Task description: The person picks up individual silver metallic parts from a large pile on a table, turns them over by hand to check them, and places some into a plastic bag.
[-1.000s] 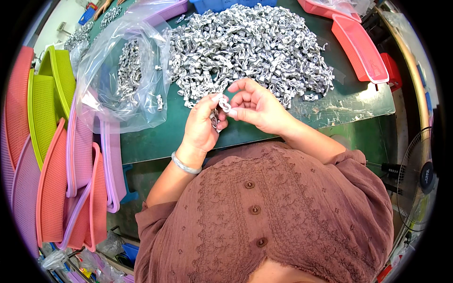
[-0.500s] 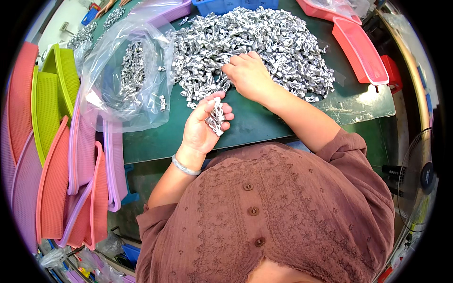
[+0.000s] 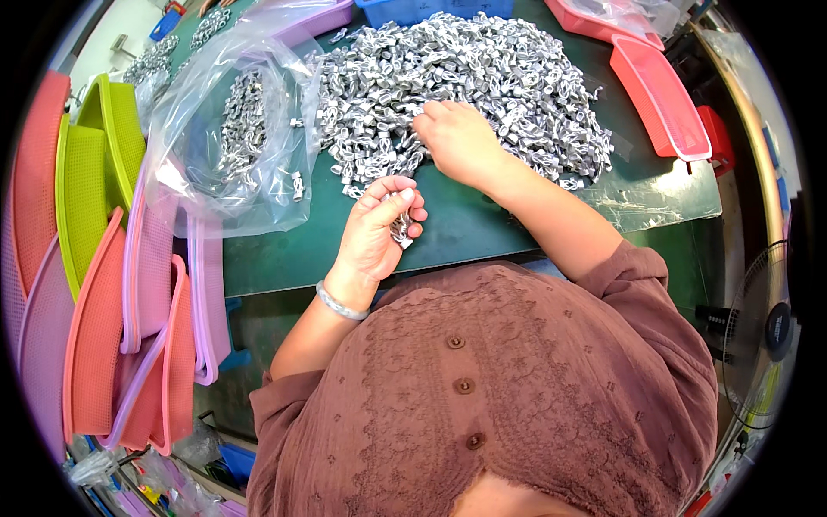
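A large heap of small grey-and-white looped clips (image 3: 534,95) is spread over the green table (image 3: 482,228). My left hand (image 3: 370,226) is just in front of the heap, palm up, its fingers and thumb closed round several grey-and-white clips (image 3: 401,231). At the heap's near edge, my right hand (image 3: 461,146) reaches down with curled fingers touching the clips. Its fingertips are partly hidden, and whatever is between them cannot be made out. Left of the heap lies an opened clear plastic bag (image 3: 289,211) with many more clips inside.
Red trays (image 3: 659,103) stand at the right, a blue bin (image 3: 431,10) and a purple tray (image 3: 319,21) at the back. Stacked pink, green and purple baskets (image 3: 90,327) crowd the left side. A fan (image 3: 758,336) stands at lower right.
My left fingers and thumb have closed over the clips, which lay more exposed on the palm before. My right hand has shifted slightly nearer and to the right, still at the heap.
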`<state>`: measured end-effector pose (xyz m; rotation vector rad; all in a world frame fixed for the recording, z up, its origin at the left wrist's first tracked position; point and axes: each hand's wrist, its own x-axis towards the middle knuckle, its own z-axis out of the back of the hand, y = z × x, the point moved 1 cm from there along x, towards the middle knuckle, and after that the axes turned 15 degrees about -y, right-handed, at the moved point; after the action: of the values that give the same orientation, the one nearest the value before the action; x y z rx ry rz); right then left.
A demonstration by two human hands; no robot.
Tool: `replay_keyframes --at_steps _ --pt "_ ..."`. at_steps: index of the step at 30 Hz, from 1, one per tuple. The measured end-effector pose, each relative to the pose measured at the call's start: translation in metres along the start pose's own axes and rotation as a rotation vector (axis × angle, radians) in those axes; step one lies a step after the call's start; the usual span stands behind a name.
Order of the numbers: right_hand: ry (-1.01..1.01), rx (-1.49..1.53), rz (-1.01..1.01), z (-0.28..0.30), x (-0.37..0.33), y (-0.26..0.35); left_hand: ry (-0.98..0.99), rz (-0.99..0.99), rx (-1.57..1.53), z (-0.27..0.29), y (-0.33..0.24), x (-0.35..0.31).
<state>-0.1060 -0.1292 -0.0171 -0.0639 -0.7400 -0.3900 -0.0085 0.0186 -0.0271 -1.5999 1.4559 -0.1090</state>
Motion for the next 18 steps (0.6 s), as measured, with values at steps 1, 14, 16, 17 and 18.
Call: replay_keyframes --at_steps 1,14,16,17,18 --pt "-0.027 0.004 -0.003 0.000 0.000 -0.002 -0.002 -0.016 0.011 0.002 -0.001 0.000" --pt "0.168 1.345 -0.951 0.045 -0.025 0.024 0.004 -0.870 0.524 -0.022 -0.009 0.001" --pt "0.149 1.378 -0.950 0.045 -0.029 0.026 0.004 -0.922 0.577 -0.025 -0.011 -0.003" --pt "0.140 1.395 -0.951 0.044 -0.030 0.027 0.007 -0.960 0.613 -0.025 -0.012 -0.003" --pt "0.147 1.417 -0.966 0.042 -0.032 0.027 0.011 -0.998 0.650 -0.025 -0.013 -0.003"
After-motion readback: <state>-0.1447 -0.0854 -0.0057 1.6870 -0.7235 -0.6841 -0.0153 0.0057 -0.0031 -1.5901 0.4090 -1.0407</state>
